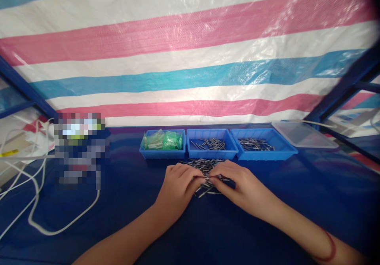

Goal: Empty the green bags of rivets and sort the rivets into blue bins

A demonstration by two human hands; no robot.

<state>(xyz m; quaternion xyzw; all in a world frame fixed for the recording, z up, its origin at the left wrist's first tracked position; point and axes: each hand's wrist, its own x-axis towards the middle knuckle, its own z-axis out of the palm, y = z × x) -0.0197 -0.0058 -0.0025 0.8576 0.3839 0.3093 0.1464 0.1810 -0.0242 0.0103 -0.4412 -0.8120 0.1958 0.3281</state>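
My left hand and my right hand meet at the front of a loose pile of thin metal rods. Thumb and forefinger of each are pinched together, with a thin metal rod between the two pinches. Fingertips cover most of it, so its exact kind does not show. Behind the pile, more such rods lie in the middle blue bin and the right blue bin.
A left blue bin holds green and clear plastic packets. A translucent lid lies at the back right. White cables run over the left side of the blue tabletop. Striped sheeting hangs behind.
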